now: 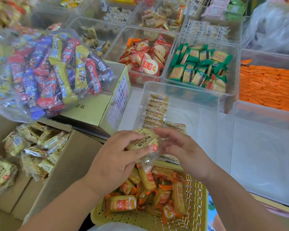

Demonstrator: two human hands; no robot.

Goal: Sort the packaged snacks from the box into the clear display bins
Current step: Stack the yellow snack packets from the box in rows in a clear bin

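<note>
Left hand (117,157) pinches yellow cracker pack (144,142), right hand (178,147) loose beside it, readying it for near clear bin (198,104).

Lighting: bright, even, diffuse; source not identifiable. Shadows: soft, faint, under my left hand (113,157) and right hand (185,147). Glare: pale sheen on clear bin (205,104) walls; white reflections on plastic bag of mixed snacks (45,70). Blur: top-left corner smeared; far bins along top edge soft; grey plastic bag (274,25) top right hazy. Sharpest zone: centre, print on yellow snack packet (144,140) between my fingers (140,151) legible. Distortion: wide-angle bowing, bin edges curve toward frame borders. Colour: saturated, slightly warm.
</note>
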